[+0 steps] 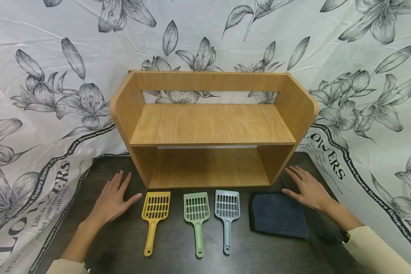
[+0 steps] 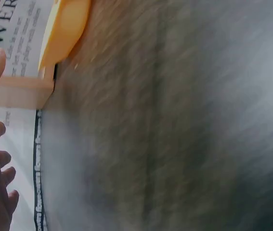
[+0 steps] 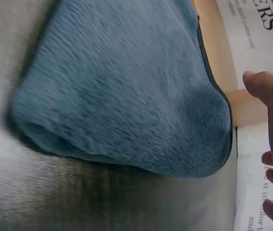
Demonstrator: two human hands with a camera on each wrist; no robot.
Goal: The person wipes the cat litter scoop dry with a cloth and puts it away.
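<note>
My left hand (image 1: 111, 199) lies with spread fingers at the left of the dark table, its thumb close beside the yellow litter scoop (image 1: 156, 205). A green litter scoop (image 1: 196, 207) and a grey-blue litter scoop (image 1: 227, 205) follow to the right, all with slotted heads toward the shelf and handles toward me. My right hand (image 1: 308, 189), fingers extended, holds nothing; its thumb is near the top right corner of a folded dark blue cloth (image 1: 277, 215). In the right wrist view the cloth (image 3: 126, 91) looks fluffy with a dark edging.
A two-tier wooden shelf (image 1: 212, 123) stands behind the scoops, between the two hands, with bare boards on both levels. White flower-printed fabric (image 1: 37, 144) covers the back and both sides. The dark table (image 1: 178, 262) runs in front of the shelf.
</note>
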